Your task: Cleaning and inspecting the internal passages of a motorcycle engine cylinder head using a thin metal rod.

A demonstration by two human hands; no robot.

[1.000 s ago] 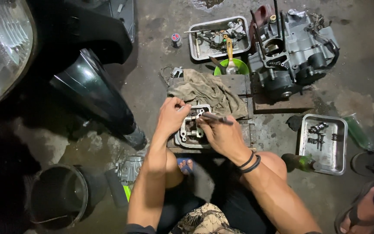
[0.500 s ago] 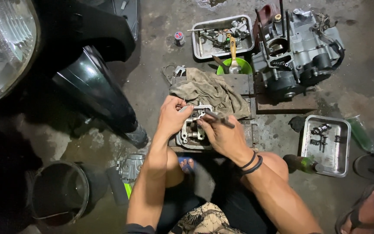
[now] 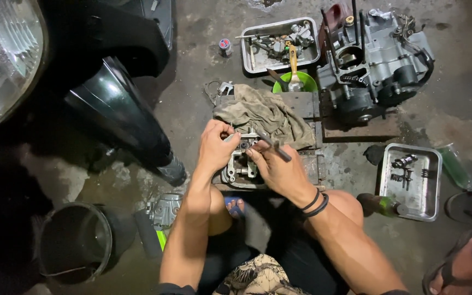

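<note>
A grey metal cylinder head (image 3: 240,170) rests on a wooden block (image 3: 308,104) on the concrete floor in front of my knees. My left hand (image 3: 216,146) pinches a small metal part at the top edge of the cylinder head. My right hand (image 3: 277,167) lies over the head's right side and grips a thin dark metal tool (image 3: 273,146) that slants up to the left. A dirty beige rag (image 3: 266,113) lies crumpled just beyond both hands.
An engine block (image 3: 375,65) stands at the back right. Two metal trays of parts (image 3: 253,59) (image 3: 437,186), a green bowl (image 3: 304,83), a black bucket (image 3: 75,243), a motorbike fender (image 3: 117,114) and another person's sandalled foot (image 3: 457,270) surround me.
Both hands shifted slightly on the cylinder head; my left hand's fingers have closed on a small part at its top edge, and the tool in my right hand has tilted.
</note>
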